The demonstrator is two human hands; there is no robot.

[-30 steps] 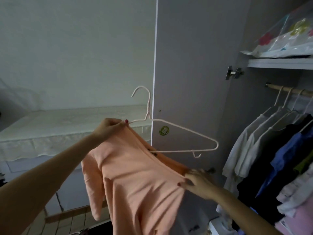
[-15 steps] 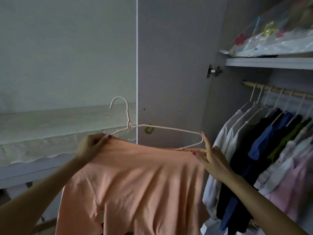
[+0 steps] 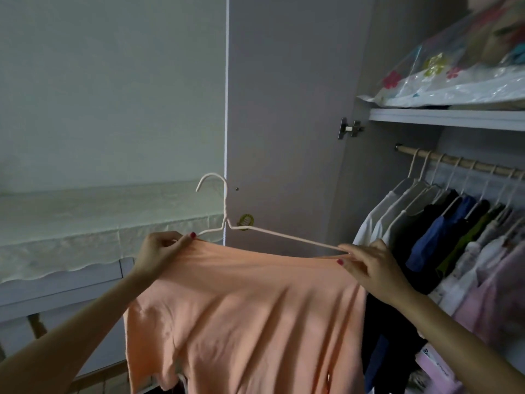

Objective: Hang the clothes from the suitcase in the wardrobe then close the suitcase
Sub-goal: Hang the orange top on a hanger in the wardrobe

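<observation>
Two hands, left hand (image 3: 159,248) and right hand (image 3: 369,265), pinching peach shirt (image 3: 241,308) on level hanger (image 3: 224,220), hook up.

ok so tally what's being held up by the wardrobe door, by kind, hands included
hands: 2, left hand and right hand
peach top: 1
white hanger: 1
total: 4

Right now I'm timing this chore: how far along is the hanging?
Done: several garments already hang on the wooden rail. In hand: the left hand and right hand pinch the peach cotton top at the shoulders of a white wire hanger, not yet on the rail. Left: hooking it; the suitcase is out of view.
</observation>
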